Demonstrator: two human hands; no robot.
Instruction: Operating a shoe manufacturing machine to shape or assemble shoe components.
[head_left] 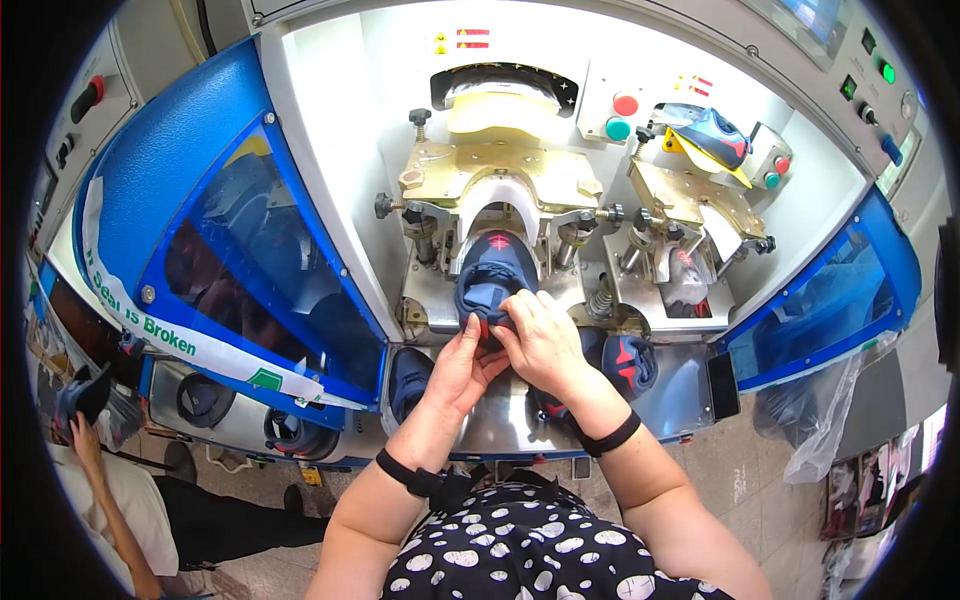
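Straight ahead, a navy shoe upper [497, 256] with a red mark lies toe-first under the white curved pad [510, 187] of a machine clamp. My left hand [460, 368] is closed at the near heel end of the upper, thumb against its edge. My right hand [548, 345] pinches the collar on the other side, fingertips at the rim. The two hands almost meet there, and the palms hide part of the heel. Above the upper sits the clamp's brass-coloured plate [500, 163]. Another navy shoe [410, 382] lies beside my left wrist.
A red-and-navy shoe [630, 364] and a dark phone [722, 386] lie on the metal shelf at right. A second clamp station [690, 205] has a shoe upper [716, 136] on top. Blue doors [185, 150] flank the machine. At far left, a person's hand [85, 440] holds a dark piece.
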